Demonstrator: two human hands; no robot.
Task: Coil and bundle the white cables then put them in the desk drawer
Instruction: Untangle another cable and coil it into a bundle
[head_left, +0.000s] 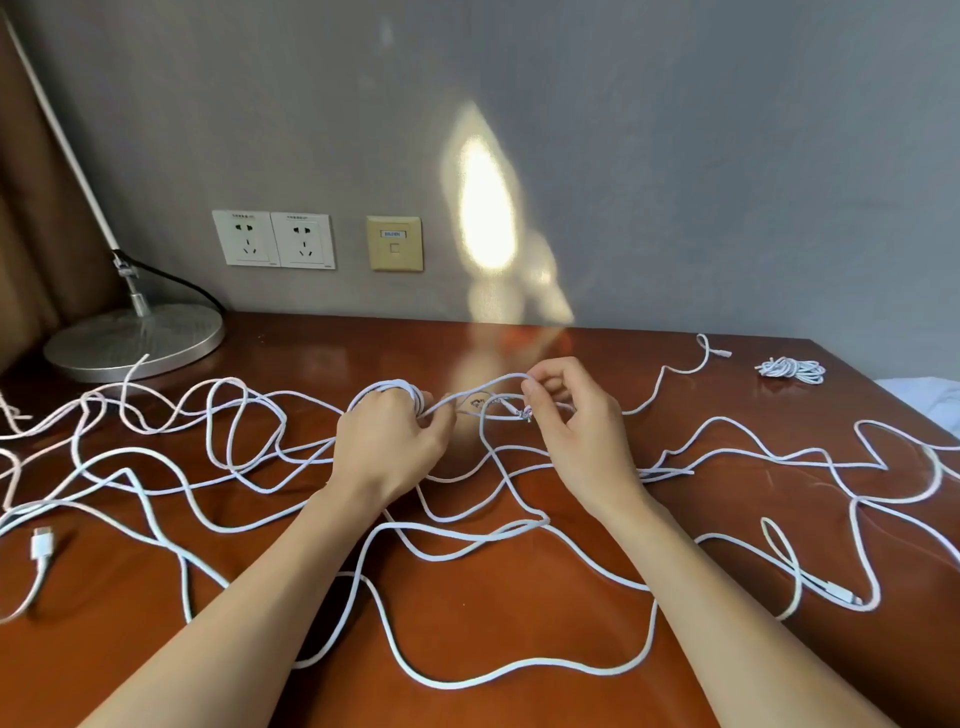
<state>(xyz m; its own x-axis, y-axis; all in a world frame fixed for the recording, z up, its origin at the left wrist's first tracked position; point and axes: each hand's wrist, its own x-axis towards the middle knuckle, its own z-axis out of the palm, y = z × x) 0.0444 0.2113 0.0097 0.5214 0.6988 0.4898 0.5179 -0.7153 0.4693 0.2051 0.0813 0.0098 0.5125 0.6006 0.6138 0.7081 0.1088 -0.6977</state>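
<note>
View: head.
Done: one bundled cable (792, 370) lies at 2 o'clock on the desk (467, 613), well apart from both hands.
Remaining: loose white cables (467, 540) sprawl across the desk; desk drawer not in view.
Left hand (387, 441): curled, with a small coil (382, 387) wound round its fingers.
Right hand (576, 431): pinches the strand (483, 389) at 3 o'clock of the coil, near it.
Stage: early, by my judgement.

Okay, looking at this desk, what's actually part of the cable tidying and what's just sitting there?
Part of the job: loose white cables across the desk; coil wound on the left hand; strand pinched by the right hand; finished bundle far right.
Just lying about: lamp base; two wall sockets; network port plate.
</note>
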